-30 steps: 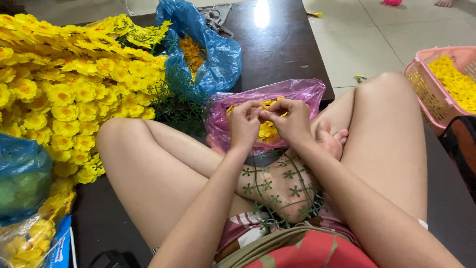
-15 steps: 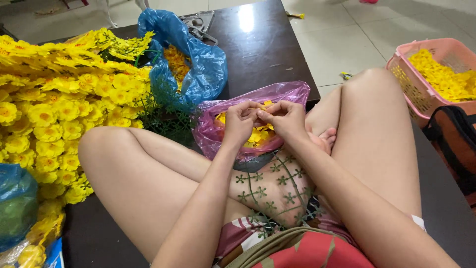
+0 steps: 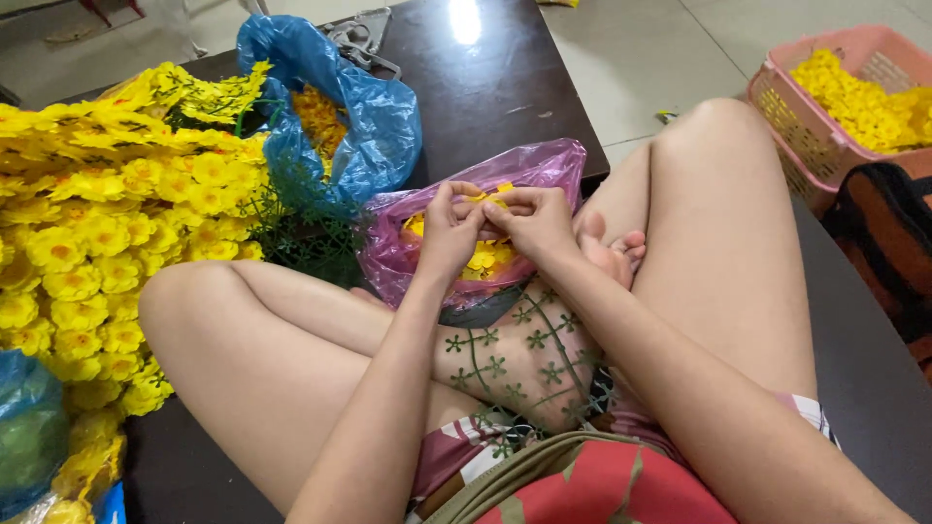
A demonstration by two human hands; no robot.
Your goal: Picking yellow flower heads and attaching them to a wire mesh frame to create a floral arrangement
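Two hands met over the pink plastic bag [image 3: 544, 175]: left hand [image 3: 449, 238] and right hand [image 3: 536, 221], fingertips pressed together, pinched shut on a small yellow flower piece [image 3: 490, 194] held just above the bag's open mouth. Same pinch as half a second before and a second before, hands hardly shifted; only the view tipped a little, showing more of the dark table [image 3: 485, 87] beyond. Loose yellow petals [image 3: 483, 260] lay inside the pink bag, under the hands. Green plastic stem lattice [image 3: 529, 354] draped across the crossed legs, below the wrists, unmoved since the earlier pictures. To the left, a big heap of finished yellow flower sprays [image 3: 107, 204], touching the left knee's side of the table. Behind the pink bag, a blue plastic bag [image 3: 374, 126] with orange-yellow flower centres [image 3: 316, 112] showing in its mouth, standing as before. Green loose stems [image 3: 301, 238] between the blue bag and the heap. Far right, a pink basket [image 3: 786, 126] on the floor, filled with yellow blossoms [image 3: 859, 97], with a dark bag with orange trim [image 3: 888, 243] just beside it. Bottom left corner, another blue bag [image 3: 29, 427], its contents too unclear to tell.
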